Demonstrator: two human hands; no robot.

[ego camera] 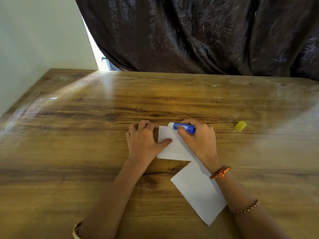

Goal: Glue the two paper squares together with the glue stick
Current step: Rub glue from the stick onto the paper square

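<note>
Left hand (143, 140) spread, pinning the far paper (170, 149); right hand (196, 137) grips the glue stick (183, 127) at twelve o'clock — stroke evenly to the edges.

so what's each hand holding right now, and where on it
The right hand grips the blue glue stick around its barrel, white tip on the farther white paper square. The left hand only presses that square's left edge.
</note>
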